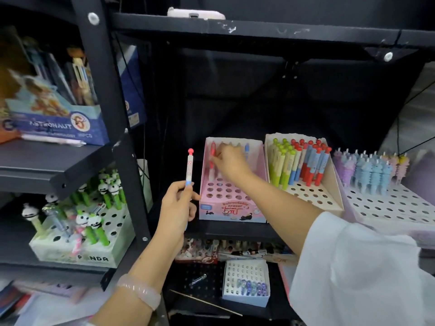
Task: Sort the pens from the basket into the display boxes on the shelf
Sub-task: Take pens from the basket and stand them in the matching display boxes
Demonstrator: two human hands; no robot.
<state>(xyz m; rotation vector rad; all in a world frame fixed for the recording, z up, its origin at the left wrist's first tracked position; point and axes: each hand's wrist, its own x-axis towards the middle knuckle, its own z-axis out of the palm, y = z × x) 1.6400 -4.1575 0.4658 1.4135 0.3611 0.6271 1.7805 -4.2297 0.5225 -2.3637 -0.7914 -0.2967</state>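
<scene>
Reaching into the pink box (231, 209), we are pinching a red pen (212, 158) with our right hand (229, 161) at the back row, while our left hand (177, 208) is gripping a white pen (189, 168) upright just beside the box. Missing a hole, we are risking tipping the neighbouring pens.

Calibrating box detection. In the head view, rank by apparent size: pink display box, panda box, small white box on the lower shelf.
1. panda box and pink display box: look alike, and the panda box sits nearer, so unranked.
2. small white box: clearly smallest.
</scene>
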